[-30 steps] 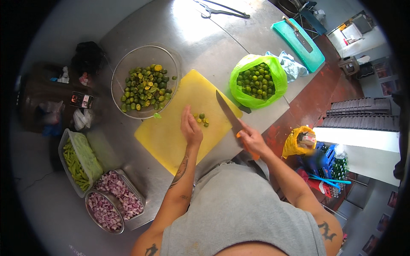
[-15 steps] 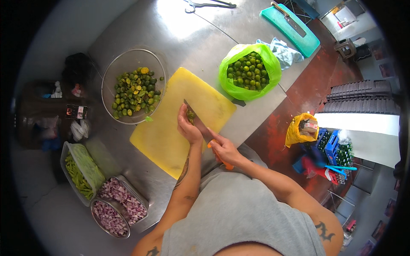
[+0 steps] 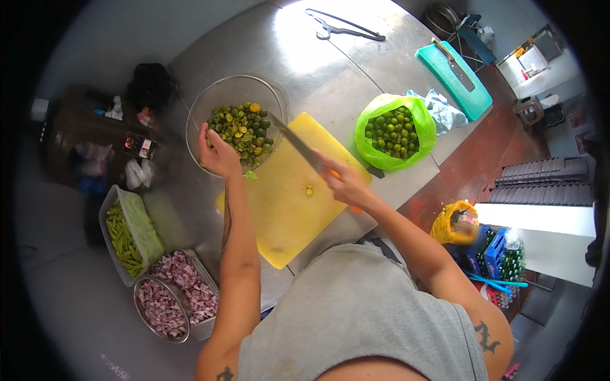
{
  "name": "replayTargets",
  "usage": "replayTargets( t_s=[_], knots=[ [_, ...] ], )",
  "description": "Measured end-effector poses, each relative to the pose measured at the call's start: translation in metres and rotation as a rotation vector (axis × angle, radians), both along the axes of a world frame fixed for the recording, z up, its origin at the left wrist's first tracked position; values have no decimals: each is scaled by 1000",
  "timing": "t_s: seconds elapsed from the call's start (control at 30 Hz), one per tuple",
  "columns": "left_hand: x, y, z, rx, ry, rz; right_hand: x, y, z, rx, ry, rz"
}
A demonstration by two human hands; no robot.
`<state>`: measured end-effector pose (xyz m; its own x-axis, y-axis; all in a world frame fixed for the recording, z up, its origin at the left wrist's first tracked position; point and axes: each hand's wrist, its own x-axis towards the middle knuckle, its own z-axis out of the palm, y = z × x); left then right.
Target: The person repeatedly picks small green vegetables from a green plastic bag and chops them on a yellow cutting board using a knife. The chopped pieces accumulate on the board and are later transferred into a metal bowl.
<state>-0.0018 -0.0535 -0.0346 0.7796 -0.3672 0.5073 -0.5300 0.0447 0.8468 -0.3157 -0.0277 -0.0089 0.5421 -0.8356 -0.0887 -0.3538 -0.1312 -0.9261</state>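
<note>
My right hand is wrapped round the orange handle of a knife, whose long blade points to the far left over the yellow cutting board. At the near left rim of a mesh strainer bowl, my left hand has its fingers stretched up and slightly cupped, palm toward the fruit. A bit of green shows by its palm, too small to make out. Halved and whole small green limes fill the bowl's middle. One cut lime piece lies alone on the board.
A bright green bag of whole limes stands right of the board. Beyond it lie a cloth and a teal board with another knife. Containers of chopped onion and green pods sit at the near left.
My left hand has moved from the knife blade over the board to the strainer bowl. My right hand has lifted the knife rightward and away from me. A lime piece now shows on the board.
</note>
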Motion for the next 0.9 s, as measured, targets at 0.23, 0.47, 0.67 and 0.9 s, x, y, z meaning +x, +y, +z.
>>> replayTargets(
  t_s=[0.23, 0.47, 0.67, 0.9],
  knots=[
    [-117, 126, -48, 584, 128, -691, -107, 64, -38, 791, 40, -83],
    [-134, 126, -64, 650, 90, -701, -87, 76, -38, 814, 39, 87],
    [-59, 69, -13, 418, -94, -484, -17, 35, 2, 450, 99, 122],
    [62, 59, -10, 330, -335, 149, -52, 48, -10, -235, 279, 212]
  ],
)
